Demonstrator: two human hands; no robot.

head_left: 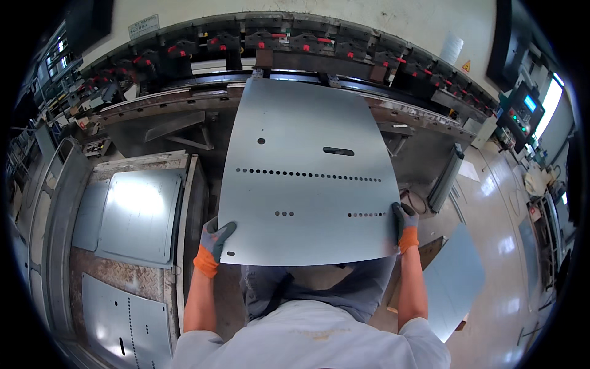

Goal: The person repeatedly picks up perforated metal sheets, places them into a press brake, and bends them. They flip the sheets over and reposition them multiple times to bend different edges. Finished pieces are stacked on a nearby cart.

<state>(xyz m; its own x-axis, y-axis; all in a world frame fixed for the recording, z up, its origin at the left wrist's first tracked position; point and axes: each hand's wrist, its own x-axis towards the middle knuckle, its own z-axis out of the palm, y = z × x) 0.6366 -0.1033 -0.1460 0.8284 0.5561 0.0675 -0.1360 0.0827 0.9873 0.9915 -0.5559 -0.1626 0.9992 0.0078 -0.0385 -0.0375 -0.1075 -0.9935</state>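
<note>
Panel first: saw one large punched sheet of grey metal, mid-scene, held out ahead of the body, with its far edge over the front of a long press machine; could not tell whether touching. Made out a long row of small holes across its middle, with a slot and a round hole farther off and short rows nearer. Found left hand, in grey glove with orange cuff, gripping the left edge by the near corner, thumb on top, other fingers hidden below. Found right hand, gloved alike, gripping the right edge; could not see all fingers. Noted red levers lined along the machine. To the left, saw a worn platform bearing plain sheets at far and a punched plate nearer. To the right, saw a bluish sheet low over a brown board; farther off, a control box with lit screen.
</note>
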